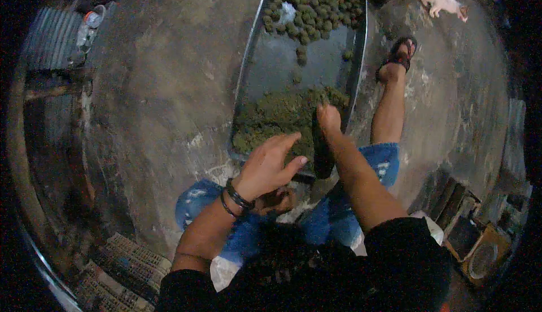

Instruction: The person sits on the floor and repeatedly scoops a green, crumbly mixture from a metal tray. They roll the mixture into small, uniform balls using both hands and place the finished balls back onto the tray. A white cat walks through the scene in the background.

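A long metal-rimmed tray (271, 68) lies on the floor in front of me. Loose greenish-brown mash (275, 109) covers its near part, and many rounded balls (315, 5) of similar colour crowd the far end. My left hand (271, 161), with dark bands at the wrist, hovers above the near edge, thumb and fingers apart, holding nothing visible. Farther in, my right hand (330, 118) is at the mash by the right side; its fingertips are blurred, so any material in them is hard to make out. Below that forearm is a dark elongated shape (322, 153), unclear in kind.
A white cat (444, 2) is on the concrete floor (178, 58) at upper right. A whitish crumpled piece (287, 13) lies among the balls. My sandalled foot (400, 58) extends beside the tray. Corrugated sheet (53, 37) stands left; wooden items (482, 252) sit lower right.
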`<state>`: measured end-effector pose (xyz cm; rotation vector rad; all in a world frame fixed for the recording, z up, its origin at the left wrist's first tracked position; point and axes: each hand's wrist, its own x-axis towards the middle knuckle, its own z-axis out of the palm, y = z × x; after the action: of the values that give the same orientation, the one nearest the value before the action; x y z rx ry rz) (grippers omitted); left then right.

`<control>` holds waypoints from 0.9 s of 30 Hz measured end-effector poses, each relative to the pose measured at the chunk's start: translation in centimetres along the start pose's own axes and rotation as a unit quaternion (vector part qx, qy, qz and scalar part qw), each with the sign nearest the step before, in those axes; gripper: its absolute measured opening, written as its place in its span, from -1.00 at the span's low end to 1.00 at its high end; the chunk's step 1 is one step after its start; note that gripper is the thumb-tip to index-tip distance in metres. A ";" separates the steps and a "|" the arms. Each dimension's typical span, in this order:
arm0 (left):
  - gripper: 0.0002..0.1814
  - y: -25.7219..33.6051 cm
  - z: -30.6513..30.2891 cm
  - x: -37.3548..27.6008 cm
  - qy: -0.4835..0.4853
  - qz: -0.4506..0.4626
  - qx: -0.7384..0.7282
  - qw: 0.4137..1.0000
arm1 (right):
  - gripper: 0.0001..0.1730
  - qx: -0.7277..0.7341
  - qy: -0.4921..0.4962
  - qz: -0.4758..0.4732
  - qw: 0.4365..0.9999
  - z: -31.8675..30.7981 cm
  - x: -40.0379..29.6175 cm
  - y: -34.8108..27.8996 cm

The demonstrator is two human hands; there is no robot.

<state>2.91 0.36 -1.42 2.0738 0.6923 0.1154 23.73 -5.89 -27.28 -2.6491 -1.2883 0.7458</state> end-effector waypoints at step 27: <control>-0.73 -1.5 4.9 -1.3 -0.022 -0.188 -0.503 0.844 | -0.68 0.214 0.037 -0.262 0.940 -17.7 -16.7 -8.8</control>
<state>2.86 -3.33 -5.23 0.9101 0.7681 0.1615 17.04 -10.94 -2.75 -1.8597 -1.5083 0.7247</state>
